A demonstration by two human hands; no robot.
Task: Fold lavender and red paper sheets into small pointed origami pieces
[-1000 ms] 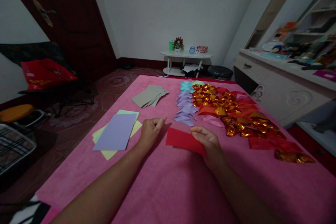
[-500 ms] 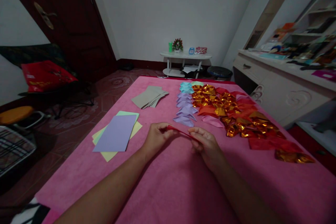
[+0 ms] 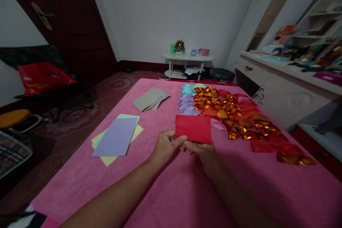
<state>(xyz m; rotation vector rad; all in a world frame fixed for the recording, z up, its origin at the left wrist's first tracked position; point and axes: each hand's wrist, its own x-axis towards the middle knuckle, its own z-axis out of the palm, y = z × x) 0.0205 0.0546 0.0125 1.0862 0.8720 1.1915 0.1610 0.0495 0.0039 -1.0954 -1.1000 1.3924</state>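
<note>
At the left edge of the frame we note a red cushion point(image 3: 45, 78) on a dark seat, off the table. On the pink tablecloth point(image 3: 171, 192), left of centre, lies a stack of pastel sheets point(image 3: 116, 137): lilac on top, green and yellow beneath. Above it in the picture we record a fanned pile of grey sheets point(image 3: 151, 99).

At the centre, the left hand point(image 3: 167, 146) is closed, thumb and fingers pinching the lower left corner of a red paper sheet point(image 3: 193, 128). The sheet stands raised off the cloth, its face towards the camera. The right hand point(image 3: 200, 149) is likewise closed on the sheet's lower edge, touching the left hand.

Behind the sheet runs a row of folded lilac and blue pieces point(image 3: 187, 101); its near end is hidden. A folded pink piece point(image 3: 219, 125) shows just beside the sheet's right edge. Further right we find a spread of gold foil and red folded pieces point(image 3: 235, 114), reaching the lower right. A white dresser point(image 3: 288, 96) stands at the right edge.
</note>
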